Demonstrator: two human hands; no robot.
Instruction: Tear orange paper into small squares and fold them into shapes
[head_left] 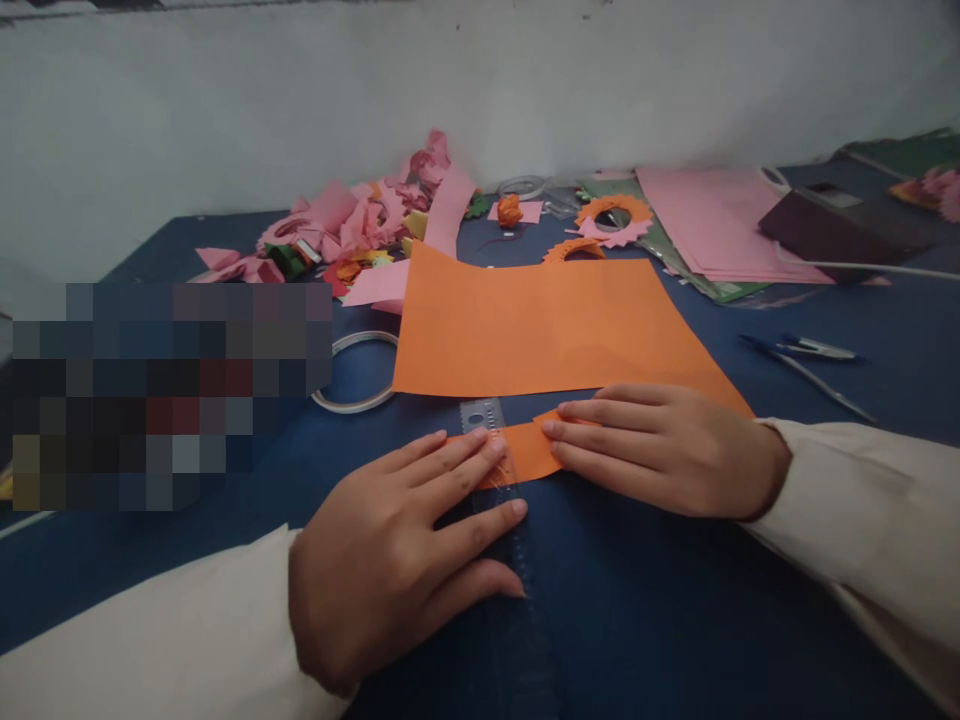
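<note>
An orange paper strip (529, 450) lies on the blue table with a clear plastic ruler (519, 545) across it. My left hand (405, 545) presses the ruler onto the strip; its fingers are outstretched and spread. My right hand (656, 450) lies flat, fingers extended, on the right part of the strip. That part looks folded or doubled, but the fingers cover much of it. Just beyond both hands is a larger orange sheet (525, 325), its right lower corner running behind my right wrist.
A tape roll (356, 406) sits left of the sheet. Crumpled pink paper (337, 225) piles up behind. Pink sheets (720, 225), a dark box-like object (840, 220) and a pen (819, 348) are to the right. Toothed orange rings (613, 210) lie at the back. The left side is blurred out.
</note>
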